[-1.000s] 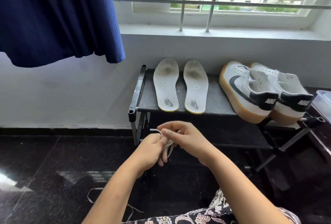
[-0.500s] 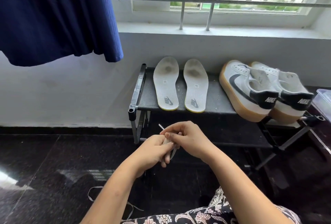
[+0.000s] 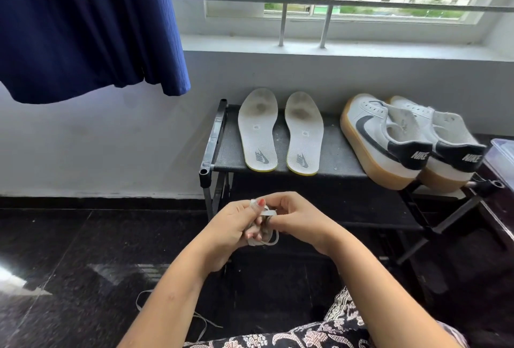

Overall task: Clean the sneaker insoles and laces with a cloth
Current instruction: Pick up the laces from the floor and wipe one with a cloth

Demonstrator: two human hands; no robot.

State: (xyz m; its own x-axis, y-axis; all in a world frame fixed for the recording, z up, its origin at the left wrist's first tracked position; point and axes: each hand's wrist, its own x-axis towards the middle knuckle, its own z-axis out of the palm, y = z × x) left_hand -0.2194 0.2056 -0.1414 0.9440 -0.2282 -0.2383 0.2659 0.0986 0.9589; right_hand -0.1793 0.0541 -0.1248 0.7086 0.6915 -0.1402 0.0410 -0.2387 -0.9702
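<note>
My left hand (image 3: 232,229) and my right hand (image 3: 299,219) meet in front of the rack, both closed on a white shoelace (image 3: 267,237) that loops around my left fingers. A second lace (image 3: 144,303) trails on the dark floor by my left forearm. Two grey insoles lie side by side on the black shoe rack (image 3: 336,158), the left insole (image 3: 258,130) and the right insole (image 3: 304,133), both with dark stains near the toe. A pair of white sneakers (image 3: 389,139) with gum soles stands to their right. No cloth is visible.
A blue curtain (image 3: 83,22) hangs at upper left. A barred window and white sill run behind the rack. A clear plastic box (image 3: 504,153) sits at the right edge. The floor is dark polished stone. Patterned fabric covers my lap.
My hands stayed in place in front of the rack while the lace was wound further around my left fingers; a loop now hangs below them.
</note>
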